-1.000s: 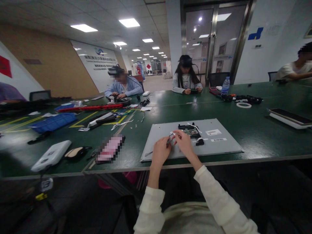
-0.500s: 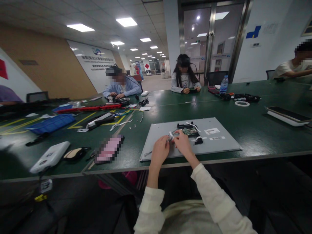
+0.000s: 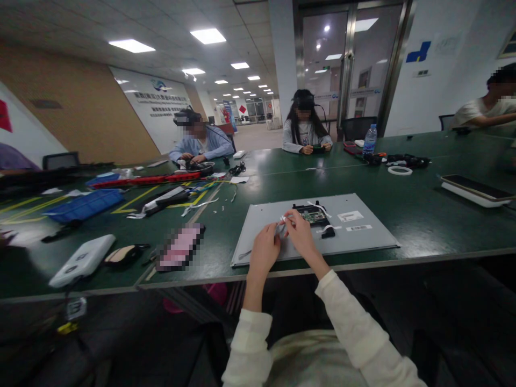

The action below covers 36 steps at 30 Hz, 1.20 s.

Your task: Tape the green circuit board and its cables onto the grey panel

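A grey metal panel [image 3: 363,236] lies flat on the green table [image 3: 423,209] in front of me, with a small circuit board [image 3: 312,216] and white labels on it. Over the panel's left half my left hand [image 3: 264,250] and my right hand [image 3: 300,236] are brought together, both with fingers pinched on a small grey part with a white strip [image 3: 282,223]. What exactly the part is I cannot make out.
At my left lie a white device [image 3: 83,259], a dark case [image 3: 124,252] and a pink phone [image 3: 180,246]. Farther left sit a blue tray [image 3: 84,204] and red bars [image 3: 149,178]. A tape ring [image 3: 400,170], a bottle [image 3: 369,141] and a boxed tablet [image 3: 473,192] are at right. Other people sit across the table.
Both hands stay pinched on the small part over the panel and have lifted it very slightly. The view has shifted a little.
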### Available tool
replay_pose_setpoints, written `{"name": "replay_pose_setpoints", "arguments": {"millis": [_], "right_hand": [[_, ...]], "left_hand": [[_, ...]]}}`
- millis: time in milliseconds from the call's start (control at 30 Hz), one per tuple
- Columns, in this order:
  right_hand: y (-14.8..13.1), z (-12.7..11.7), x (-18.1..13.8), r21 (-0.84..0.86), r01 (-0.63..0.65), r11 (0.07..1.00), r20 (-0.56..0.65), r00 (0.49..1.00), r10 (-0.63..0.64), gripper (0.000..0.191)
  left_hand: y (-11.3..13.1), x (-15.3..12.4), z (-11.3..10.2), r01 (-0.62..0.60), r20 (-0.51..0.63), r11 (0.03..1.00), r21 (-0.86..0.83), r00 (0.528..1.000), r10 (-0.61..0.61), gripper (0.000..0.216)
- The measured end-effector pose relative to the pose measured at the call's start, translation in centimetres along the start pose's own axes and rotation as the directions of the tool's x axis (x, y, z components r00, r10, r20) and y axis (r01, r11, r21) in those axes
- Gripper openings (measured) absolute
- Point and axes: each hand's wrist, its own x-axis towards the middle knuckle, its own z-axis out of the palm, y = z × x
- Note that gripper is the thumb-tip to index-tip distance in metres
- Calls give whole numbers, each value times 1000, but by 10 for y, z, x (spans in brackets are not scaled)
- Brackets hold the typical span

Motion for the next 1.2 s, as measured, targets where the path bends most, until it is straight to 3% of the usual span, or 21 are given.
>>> {"name": "replay_pose_setpoints", "arguments": {"millis": [167, 267, 367, 467, 633, 767, 1033, 1200], "right_hand": [[-1, 1, 3, 61, 60, 996, 8, 998, -61, 12], [8, 2, 6, 48, -90, 995, 39, 995, 88, 11], [16, 2, 8, 3, -267, 964, 81, 961, 266, 12], [18, 1, 9, -9, -330, 944, 76, 941, 330, 12], [15, 1, 7, 22, -344, 939, 79, 937, 341, 11], [16, 0, 6, 12, -347, 938, 80, 935, 345, 12], [18, -1, 8, -245, -303, 921, 17, 949, 316, 19], [18, -1, 8, -309, -291, 905, 51, 946, 321, 17]], "left_hand": [[1, 0, -1, 1, 15, 1000, 24, 1000, -1, 39], [2, 0, -1, 0, 23, 999, 35, 1000, -1, 35], [1, 0, 0, 21, 16, 999, 38, 1000, -22, 30], [-2, 1, 2, 29, -7, 1000, 12, 1000, -28, 30], [-6, 13, 4, 70, -52, 997, -15, 996, -71, 35], [-2, 34, 3, 81, 34, 997, 4, 996, -81, 39], [0, 64, 16, 252, 131, 962, 107, 955, -265, 31], [-7, 63, 23, 231, 109, 970, 76, 965, -238, 29]]}}
